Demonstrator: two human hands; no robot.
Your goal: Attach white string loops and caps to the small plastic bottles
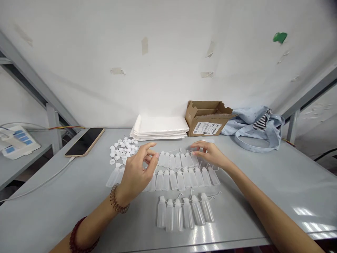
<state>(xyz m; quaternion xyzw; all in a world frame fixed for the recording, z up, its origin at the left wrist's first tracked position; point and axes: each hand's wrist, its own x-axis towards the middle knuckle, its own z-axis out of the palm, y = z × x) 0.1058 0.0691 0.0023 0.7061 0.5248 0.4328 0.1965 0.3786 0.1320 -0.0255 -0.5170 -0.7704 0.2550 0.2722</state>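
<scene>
Translucent small squeeze bottles with thin strips at their necks lie flat in three rows: a back row [178,161], a middle row [180,180] and a front row [178,216]. My left hand [138,174] hovers over the left end of the middle row, fingers curved and apart, with nothing seen in it. It hides some bottles there; two bottles [113,176] show to its left. At the right end of the back row, my right hand [210,153] has thumb and fingers parted close to the bottle necks. Whether it touches one, I cannot tell.
Small white caps [122,149] lie in a loose pile at the left. Beyond them a phone [84,142] is plugged into a white cable. White padded envelopes [160,127], an open cardboard box [206,119] and light blue cloth [252,128] stand along the wall.
</scene>
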